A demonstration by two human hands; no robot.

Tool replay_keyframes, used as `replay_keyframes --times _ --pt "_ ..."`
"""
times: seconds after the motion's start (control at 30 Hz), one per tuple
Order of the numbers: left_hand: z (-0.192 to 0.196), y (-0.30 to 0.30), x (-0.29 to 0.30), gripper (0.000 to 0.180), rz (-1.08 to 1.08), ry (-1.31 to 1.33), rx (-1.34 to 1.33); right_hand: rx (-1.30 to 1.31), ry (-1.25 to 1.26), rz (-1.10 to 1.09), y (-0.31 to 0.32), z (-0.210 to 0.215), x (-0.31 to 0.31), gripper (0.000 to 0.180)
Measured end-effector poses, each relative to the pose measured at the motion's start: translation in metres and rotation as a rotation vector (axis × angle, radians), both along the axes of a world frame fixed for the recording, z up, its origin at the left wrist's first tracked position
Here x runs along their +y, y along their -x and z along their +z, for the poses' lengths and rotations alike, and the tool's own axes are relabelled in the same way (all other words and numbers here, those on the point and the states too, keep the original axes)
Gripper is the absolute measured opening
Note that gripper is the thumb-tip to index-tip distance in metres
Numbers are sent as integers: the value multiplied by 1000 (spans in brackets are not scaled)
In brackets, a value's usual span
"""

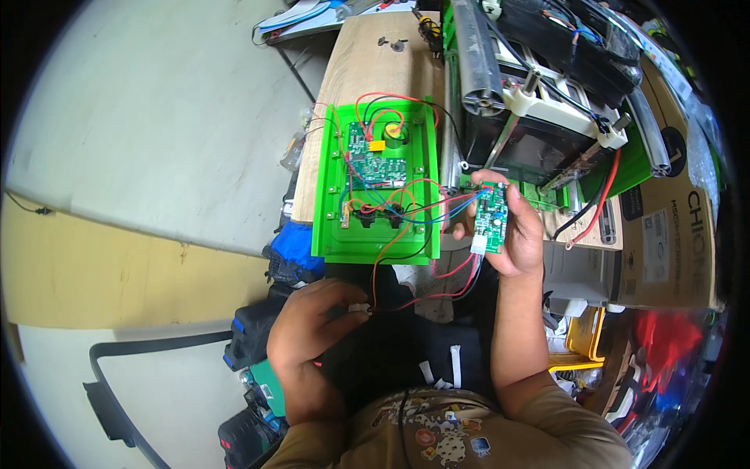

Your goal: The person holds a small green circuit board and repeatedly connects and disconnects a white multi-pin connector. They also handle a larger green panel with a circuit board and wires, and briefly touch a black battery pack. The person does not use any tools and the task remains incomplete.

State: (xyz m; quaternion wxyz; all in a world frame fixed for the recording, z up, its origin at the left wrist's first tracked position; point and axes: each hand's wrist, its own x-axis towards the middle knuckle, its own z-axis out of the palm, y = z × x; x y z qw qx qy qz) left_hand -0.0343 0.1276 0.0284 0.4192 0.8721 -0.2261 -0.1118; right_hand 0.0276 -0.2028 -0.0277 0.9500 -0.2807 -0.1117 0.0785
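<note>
My right hand [522, 234] holds a small green circuit board [491, 215], fingers behind it and thumb along its edge. Red and blue wires enter the board's top, and a white plug [479, 244] with red and dark wires sits at its lower end. Over my lap, my left hand [311, 316] pinches a small white connector [359, 308] between thumb and fingers; thin wires run from it. Beyond both hands lies an open green casing [324, 234], holding another circuit board [379, 170] and several red, black and blue wires.
The casing rests on a wooden bench [351, 62]. To its right stands a green-framed battery assembly [531, 148] with metal posts and loose cables. White strips [455, 363] lie on my lap. A cardboard box [664, 227] stands at the right; black cases [258, 336] are at the lower left.
</note>
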Motion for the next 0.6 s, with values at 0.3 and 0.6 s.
replay_keyframes --times 0.3,0.6 --pt "2 -6 -88 34 140 376 -186 -52 -62 13 -6 0 1 52" --pt "-5 -21 -142 41 268 310 -83 -78 -40 -68 1 -4 3 56"
